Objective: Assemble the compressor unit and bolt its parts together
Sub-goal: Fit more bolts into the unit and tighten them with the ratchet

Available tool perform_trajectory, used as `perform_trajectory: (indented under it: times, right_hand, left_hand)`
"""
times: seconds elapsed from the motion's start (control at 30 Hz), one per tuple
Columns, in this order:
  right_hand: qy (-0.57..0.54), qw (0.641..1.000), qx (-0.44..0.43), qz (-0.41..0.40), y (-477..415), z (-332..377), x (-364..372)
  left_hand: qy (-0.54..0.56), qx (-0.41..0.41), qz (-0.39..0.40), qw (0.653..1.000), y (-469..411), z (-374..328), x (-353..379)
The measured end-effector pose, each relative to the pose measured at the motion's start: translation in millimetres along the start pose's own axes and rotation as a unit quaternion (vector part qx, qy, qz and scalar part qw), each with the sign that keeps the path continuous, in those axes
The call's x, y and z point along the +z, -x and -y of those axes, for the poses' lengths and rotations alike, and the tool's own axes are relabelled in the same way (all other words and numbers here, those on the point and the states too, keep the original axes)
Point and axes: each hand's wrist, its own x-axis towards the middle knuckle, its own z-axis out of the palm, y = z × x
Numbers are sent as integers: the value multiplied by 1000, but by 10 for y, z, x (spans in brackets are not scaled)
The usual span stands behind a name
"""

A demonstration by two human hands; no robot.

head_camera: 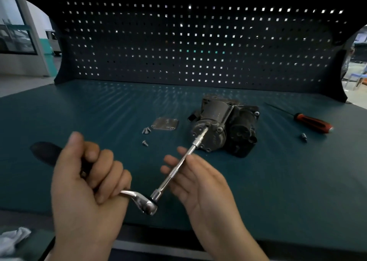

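Note:
The dark compressor unit [226, 127] lies on the green bench mat, right of centre. A chrome ratchet wrench [146, 202] with a long extension bar [178, 167] reaches up to a bolt on the compressor's front face. My left hand [87, 183] grips the ratchet's black handle, fingers curled round it. My right hand [200, 183] holds the extension bar, thumb over it and fingers beneath. A flat metal cover plate [164, 124] and loose screws [146, 130] lie to the left of the compressor.
A red-and-black screwdriver [311, 121] lies at the right with a small bit [303, 136] near it. Another screw [145, 143] sits in front of the plate. A dark pegboard [198, 42] rises behind the bench. A white cloth [14, 239] lies at the bottom left.

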Motion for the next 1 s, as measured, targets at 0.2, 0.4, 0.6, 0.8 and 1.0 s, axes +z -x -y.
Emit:
perform_trajectory:
  times: [0.2, 0.4, 0.6, 0.8, 1.0]
  right_hand:
    - [108, 988, -2, 106, 116, -61, 6]
    - [229, 944, -218, 92, 132, -138, -56]
    - [318, 894, -315, 20, 123, -93, -65]
    - [351, 883, -313, -9, 159, -95, -63]
    - [390, 864, -314, -49, 156, -227, -67]
  left_hand:
    - [159, -50, -123, 978, -84, 87, 61]
    - [180, -36, -146, 972, -184, 94, 269]
    - [155, -3, -113, 981, -91, 158, 403]
    - [113, 7, -56, 992, -33, 158, 405]
    - [54, 48, 37, 997, 12, 169, 396]
